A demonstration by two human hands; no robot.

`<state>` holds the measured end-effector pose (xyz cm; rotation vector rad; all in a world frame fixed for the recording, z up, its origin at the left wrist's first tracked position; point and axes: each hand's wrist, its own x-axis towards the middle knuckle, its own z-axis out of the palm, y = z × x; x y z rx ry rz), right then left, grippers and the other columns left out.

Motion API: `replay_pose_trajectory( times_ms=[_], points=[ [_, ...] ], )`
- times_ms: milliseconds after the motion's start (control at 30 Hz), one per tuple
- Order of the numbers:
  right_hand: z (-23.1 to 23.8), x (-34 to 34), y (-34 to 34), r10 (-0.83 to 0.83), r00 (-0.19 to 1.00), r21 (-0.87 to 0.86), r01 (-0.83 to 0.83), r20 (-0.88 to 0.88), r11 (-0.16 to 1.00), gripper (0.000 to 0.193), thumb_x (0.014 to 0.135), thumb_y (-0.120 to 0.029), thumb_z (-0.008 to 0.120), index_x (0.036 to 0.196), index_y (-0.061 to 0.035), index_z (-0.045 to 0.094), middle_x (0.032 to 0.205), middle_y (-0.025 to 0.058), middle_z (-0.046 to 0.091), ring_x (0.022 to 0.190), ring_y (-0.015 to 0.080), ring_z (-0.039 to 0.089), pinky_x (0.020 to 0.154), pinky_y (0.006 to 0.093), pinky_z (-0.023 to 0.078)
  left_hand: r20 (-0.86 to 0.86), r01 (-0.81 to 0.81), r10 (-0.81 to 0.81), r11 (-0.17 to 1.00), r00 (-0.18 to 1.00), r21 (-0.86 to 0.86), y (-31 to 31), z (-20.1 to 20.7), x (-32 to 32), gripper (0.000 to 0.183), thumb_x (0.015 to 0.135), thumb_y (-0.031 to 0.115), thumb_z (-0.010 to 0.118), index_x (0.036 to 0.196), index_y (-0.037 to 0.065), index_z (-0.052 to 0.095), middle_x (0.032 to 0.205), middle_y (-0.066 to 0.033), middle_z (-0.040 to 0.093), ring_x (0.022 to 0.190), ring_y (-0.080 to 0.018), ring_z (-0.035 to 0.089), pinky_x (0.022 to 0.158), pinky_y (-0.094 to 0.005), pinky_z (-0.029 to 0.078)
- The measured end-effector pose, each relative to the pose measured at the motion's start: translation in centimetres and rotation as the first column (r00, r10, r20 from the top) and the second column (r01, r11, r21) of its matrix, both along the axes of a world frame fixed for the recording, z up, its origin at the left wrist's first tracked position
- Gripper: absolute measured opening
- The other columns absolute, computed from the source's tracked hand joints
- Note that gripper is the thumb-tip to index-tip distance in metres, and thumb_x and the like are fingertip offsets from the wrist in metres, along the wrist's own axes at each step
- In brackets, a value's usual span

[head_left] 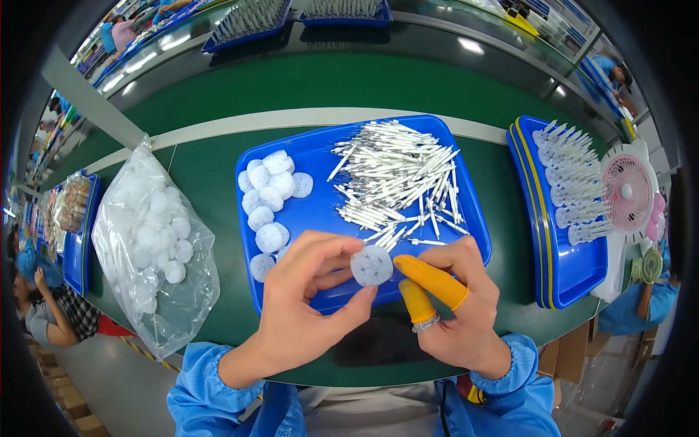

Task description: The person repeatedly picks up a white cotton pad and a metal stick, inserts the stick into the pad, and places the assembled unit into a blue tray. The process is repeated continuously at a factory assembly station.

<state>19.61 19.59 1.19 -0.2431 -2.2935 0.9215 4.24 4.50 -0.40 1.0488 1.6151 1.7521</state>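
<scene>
My left hand (302, 302) pinches a round, translucent white plastic disc (371, 265) between thumb and fingers, above the near edge of a blue tray (306, 218). Close to the disc's right edge is my right hand (455, 298), with yellow finger covers on thumb and index finger and a ring-like band at the thumb. Its thumb and index are drawn together; whatever lies between them is too small to make out. Along the tray's left side lie several similar discs (271, 188). Many thin white sticks with fine dark tips (400, 175) are heaped in its right part.
A clear plastic bag (153, 240) of white discs lies left of the tray. On the right, stacked blue trays (561, 280) hold rows of clear plastic pieces (571, 175), beside a pink-and-white fan (628, 191). More loaded trays (251, 25) stand across the green bench (306, 84).
</scene>
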Motion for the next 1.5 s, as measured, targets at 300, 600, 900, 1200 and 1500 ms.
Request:
replay_pose_trajectory(
  times_ms=[300,600,900,1200,1500],
  points=[
    [-0.2,0.2,0.4,0.066,0.997,0.083,-0.068,0.033,0.994,0.054,0.056,0.008,0.072,0.109,0.0029,0.08,0.109,0.0118,0.067,0.086,0.029,0.056,0.066,0.0358,0.047,-0.131,-0.053,0.052,0.999,0.99,-0.003,0.3,-0.3,0.3,0.052,0.084,-0.009,0.082,0.133,-0.001,0.066,0.127,-0.0128,0.063,0.116,-0.0248,0.074,0.099,-0.0387,0.067],
    [-0.2,0.1,-0.1,0.107,0.994,-0.013,-0.106,0.024,0.994,0.056,0.055,0.008,0.07,0.109,0.0031,0.081,0.108,0.0117,0.067,0.084,0.028,0.055,0.069,0.0366,0.045,-0.147,-0.057,0.052,0.998,0.988,-0.031,0.2,-0.3,0.4,0.054,0.084,-0.008,0.083,0.134,0.0,0.066,0.125,-0.0119,0.064,0.114,-0.0236,0.073,0.098,-0.0383,0.067],
    [0.0,0.4,0.4,0.042,0.998,0.045,-0.045,0.048,0.998,0.057,0.053,0.007,0.068,0.108,0.006,0.08,0.11,0.0132,0.067,0.085,0.0281,0.055,0.07,0.036,0.046,-0.178,-0.052,0.046,0.998,0.983,-0.032,0.1,-0.2,0.5,0.055,0.083,-0.007,0.084,0.135,0.0,0.066,0.125,-0.0124,0.064,0.115,-0.0256,0.074,0.096,-0.0384,0.067],
    [-0.5,0.6,1.0,0.064,0.997,0.098,-0.068,0.038,0.993,0.053,0.053,0.007,0.068,0.104,0.0059,0.08,0.113,0.0145,0.067,0.089,0.0304,0.055,0.066,0.0367,0.047,-0.209,-0.048,0.039,0.998,0.977,-0.037,0.2,-0.2,0.5,0.057,0.081,-0.006,0.085,0.134,-0.001,0.066,0.123,-0.0141,0.066,0.112,-0.0259,0.075,0.095,-0.0382,0.067],
    [-0.6,0.4,0.8,0.042,0.994,0.092,-0.051,0.097,0.995,0.052,0.054,0.007,0.07,0.105,0.0061,0.08,0.116,0.0142,0.065,0.093,0.0316,0.055,0.069,0.0365,0.049,-0.3,-0.038,0.015,0.997,0.954,-0.069,0.1,0.0,0.6,0.06,0.079,-0.007,0.085,0.135,-0.001,0.065,0.121,-0.015,0.067,0.109,-0.0274,0.076,0.096,-0.0373,0.066]
  ],
)
